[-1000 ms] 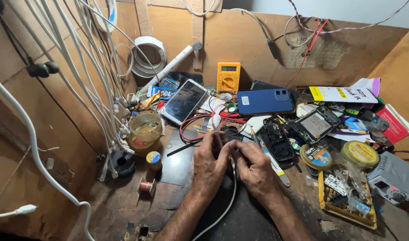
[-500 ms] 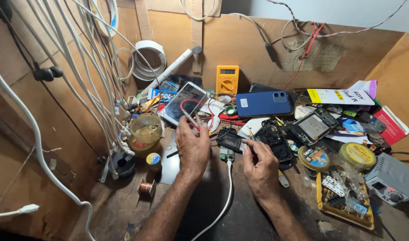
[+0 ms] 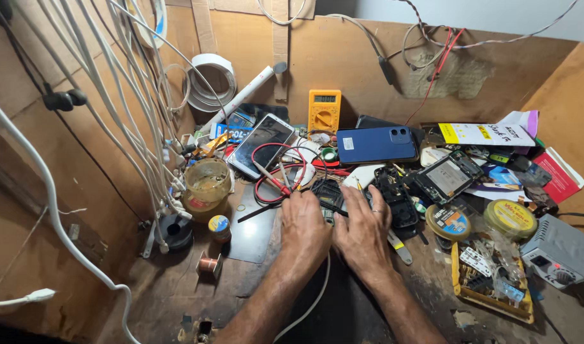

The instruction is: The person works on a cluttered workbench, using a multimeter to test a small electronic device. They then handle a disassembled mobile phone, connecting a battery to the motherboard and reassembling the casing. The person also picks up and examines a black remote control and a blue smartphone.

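My left hand (image 3: 303, 223) and my right hand (image 3: 363, 232) lie side by side at the middle of the cluttered wooden bench. Both press on a small black phone body (image 3: 327, 193), of which only the far end shows past my fingers. My left fingers are curled over it; my right fingers, one with a ring, spread across its right side. A white cable (image 3: 312, 304) runs from under my hands toward me. Red and grey meter probes (image 3: 274, 181) with red leads lie just beyond my left fingertips.
A yellow multimeter (image 3: 324, 109), a blue phone (image 3: 376, 144) and a phone lying screen up (image 3: 261, 145) sit behind. An amber jar (image 3: 207, 185) and copper wire spool (image 3: 209, 262) stand left. Round tins (image 3: 448, 222), a parts tray (image 3: 489, 280) and a grey box (image 3: 558, 248) are right. White cables (image 3: 145, 127) hang left.
My left hand reached up to the red probes, then came back down. It now rests beside my right hand on the black phone body.
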